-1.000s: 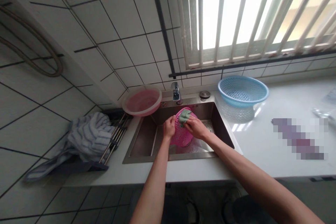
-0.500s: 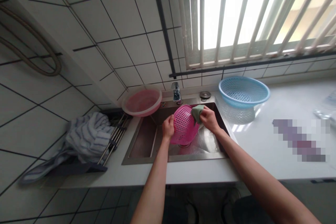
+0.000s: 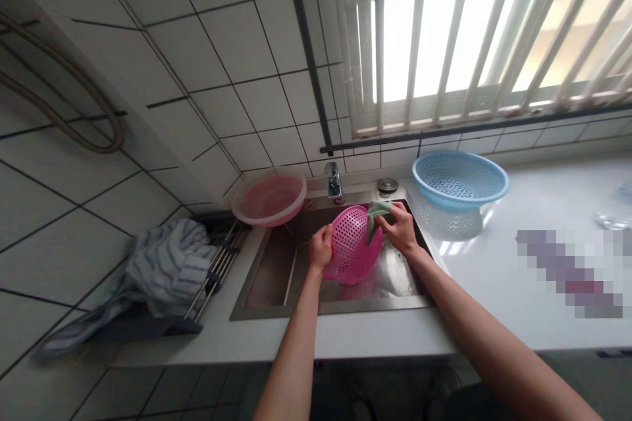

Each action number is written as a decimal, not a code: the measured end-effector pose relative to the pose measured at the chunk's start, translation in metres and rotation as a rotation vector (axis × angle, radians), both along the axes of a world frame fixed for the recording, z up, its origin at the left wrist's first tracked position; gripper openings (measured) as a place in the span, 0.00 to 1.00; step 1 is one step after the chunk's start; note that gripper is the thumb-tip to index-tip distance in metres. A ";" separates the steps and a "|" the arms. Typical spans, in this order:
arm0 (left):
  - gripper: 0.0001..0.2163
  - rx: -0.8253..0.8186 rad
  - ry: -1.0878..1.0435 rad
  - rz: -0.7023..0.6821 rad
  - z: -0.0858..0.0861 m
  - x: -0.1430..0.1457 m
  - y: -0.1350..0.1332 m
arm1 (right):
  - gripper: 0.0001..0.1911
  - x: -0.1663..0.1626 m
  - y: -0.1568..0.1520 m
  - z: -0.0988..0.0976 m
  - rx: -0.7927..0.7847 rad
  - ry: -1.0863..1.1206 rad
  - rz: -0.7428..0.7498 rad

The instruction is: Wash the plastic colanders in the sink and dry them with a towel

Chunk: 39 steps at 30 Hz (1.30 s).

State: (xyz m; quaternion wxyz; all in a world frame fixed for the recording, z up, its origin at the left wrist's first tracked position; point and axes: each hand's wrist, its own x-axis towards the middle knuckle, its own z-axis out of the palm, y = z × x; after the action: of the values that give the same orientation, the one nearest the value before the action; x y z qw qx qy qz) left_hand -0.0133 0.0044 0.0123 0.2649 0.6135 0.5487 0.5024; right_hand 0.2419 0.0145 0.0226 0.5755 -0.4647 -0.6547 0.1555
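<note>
- Colander point(image 3: 351, 256): pink, tilted, held within the sink point(image 3: 370, 306), below the tap point(image 3: 334, 177). Whether it also rests on the sink floor, I cannot tell.
- Left hand point(image 3: 320, 248): closed on the colander's left rim, thumb uppermost.
- Right hand point(image 3: 401, 229): pinching a green cloth point(image 3: 379, 209) at the colander's right rim, the cloth's loose end hanging in front of it.
- Risk: only the left hand grips the colander, so a wet rim or a hard push from the right could twist it loose and drop it into the sink.
- Risk: the limp cloth might slip from the pinch or snag in the holes if dragged across them.
- Risk: the basin point(image 3: 249, 219) overhangs the sink's back left corner; a knock from the left arm could tip it in.
- Blue basket point(image 3: 444, 202): on the counter point(image 3: 494, 302) to the right, clear of both arms.
- Writing: no brand or label can be read; a patch on the counter is pixelated, hiding whatever lies there.
</note>
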 end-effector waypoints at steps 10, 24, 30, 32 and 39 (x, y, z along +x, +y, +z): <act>0.30 -0.021 0.015 0.067 0.000 -0.003 -0.004 | 0.15 0.008 -0.029 0.030 0.376 0.001 0.026; 0.29 0.016 -0.021 0.002 0.007 0.004 -0.005 | 0.11 -0.016 -0.006 0.005 -0.189 0.144 0.090; 0.29 -0.013 -0.047 -0.037 0.003 0.009 -0.005 | 0.12 -0.057 -0.017 -0.012 0.007 -0.354 0.248; 0.29 -0.013 -0.098 -0.050 0.002 0.009 -0.003 | 0.15 -0.076 -0.029 -0.009 0.137 -0.507 0.304; 0.28 -0.025 -0.152 -0.047 0.004 0.008 -0.004 | 0.11 -0.075 -0.020 -0.009 0.092 -0.517 0.229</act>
State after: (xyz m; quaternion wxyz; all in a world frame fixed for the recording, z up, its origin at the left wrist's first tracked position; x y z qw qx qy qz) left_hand -0.0058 0.0007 0.0164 0.3250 0.5828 0.5188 0.5344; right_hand 0.1671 -0.0050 0.0134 0.3885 -0.3854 -0.8344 0.0659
